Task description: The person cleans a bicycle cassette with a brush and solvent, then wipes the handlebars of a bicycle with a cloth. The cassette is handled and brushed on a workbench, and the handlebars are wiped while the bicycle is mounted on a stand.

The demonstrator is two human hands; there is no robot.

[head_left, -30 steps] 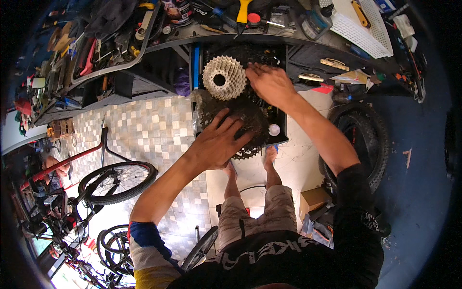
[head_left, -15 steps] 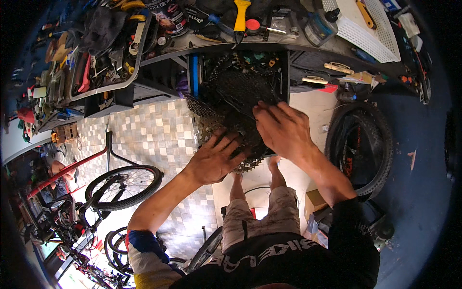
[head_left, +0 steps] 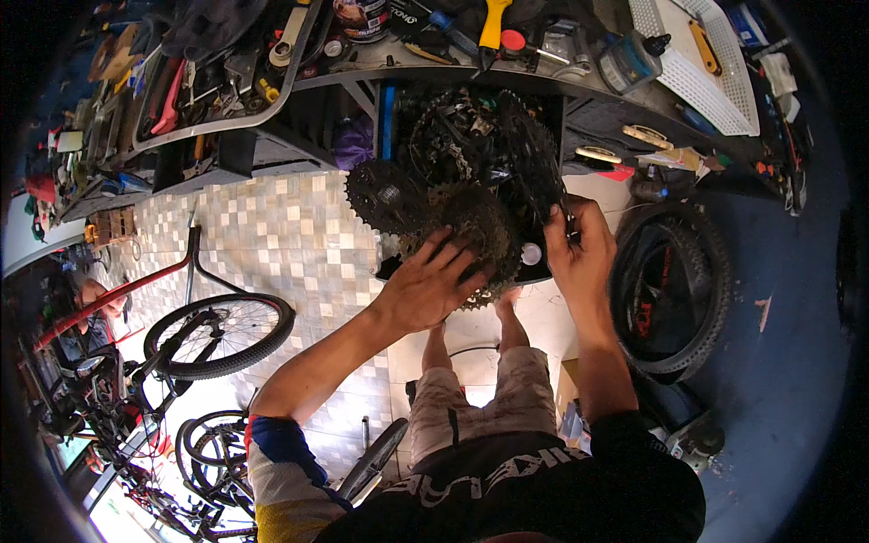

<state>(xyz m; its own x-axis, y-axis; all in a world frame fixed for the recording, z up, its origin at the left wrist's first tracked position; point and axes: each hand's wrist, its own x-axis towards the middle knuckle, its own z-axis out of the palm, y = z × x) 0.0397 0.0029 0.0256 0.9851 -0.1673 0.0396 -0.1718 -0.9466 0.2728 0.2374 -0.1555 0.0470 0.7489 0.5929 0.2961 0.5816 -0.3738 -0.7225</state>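
My left hand (head_left: 425,282) lies with its fingers spread over a bicycle cassette (head_left: 489,222), a cone of toothed sprockets with a brownish face. Beside it, on the left, leans another dark cassette (head_left: 385,195). My right hand (head_left: 581,242) pinches the lower edge of a large dark cassette (head_left: 532,149), which stands tilted almost on edge at the right of an open drawer (head_left: 391,122). Deeper in that drawer sits a jumble of black metal bike parts (head_left: 448,136). A small round whitish piece (head_left: 530,254) shows between my hands.
The workbench (head_left: 407,63) runs across the far side, with a tool tray (head_left: 272,113), a yellow-handled brush (head_left: 493,27), a bottle (head_left: 629,63) and a white perforated basket (head_left: 724,100). Tyres (head_left: 720,299) lean at the right wall. A bicycle wheel (head_left: 222,335) stands on the left.
My right hand has moved right and tipped the large cassette up on edge, uncovering the black parts in the drawer. My left hand stays on its cassette. The view has shifted slightly.
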